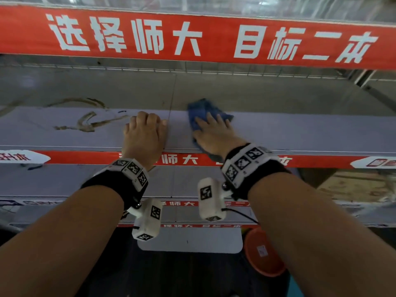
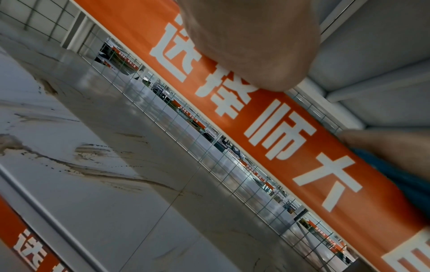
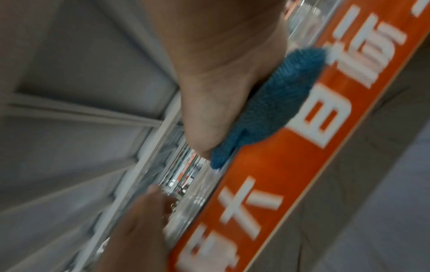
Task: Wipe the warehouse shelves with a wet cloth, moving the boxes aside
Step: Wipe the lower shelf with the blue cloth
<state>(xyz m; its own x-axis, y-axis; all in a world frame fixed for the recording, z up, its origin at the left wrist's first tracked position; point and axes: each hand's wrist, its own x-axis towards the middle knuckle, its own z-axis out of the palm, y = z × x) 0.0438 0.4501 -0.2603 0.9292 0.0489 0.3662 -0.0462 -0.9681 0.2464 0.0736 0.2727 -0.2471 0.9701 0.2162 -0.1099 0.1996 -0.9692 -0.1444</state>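
Note:
A crumpled blue cloth (image 1: 203, 110) lies on the grey shelf (image 1: 300, 129) in the head view. My right hand (image 1: 212, 129) presses flat on the cloth with straight fingers. The right wrist view shows the same cloth (image 3: 279, 103) under the palm of my right hand (image 3: 221, 73). My left hand (image 1: 145, 127) rests on the shelf just left of the cloth, fingers curled into a fist and holding nothing. Brown dirt streaks (image 1: 85, 123) mark the shelf to the left of that hand. No boxes stand on this shelf.
A red banner with white characters (image 1: 192, 37) fronts the shelf above. Wire mesh (image 1: 235, 70) closes the back. Lower shelves with red strips (image 1: 182, 159) step out below. An orange basin (image 1: 263, 254) sits on the floor, and cardboard (image 1: 353, 185) lies at lower right.

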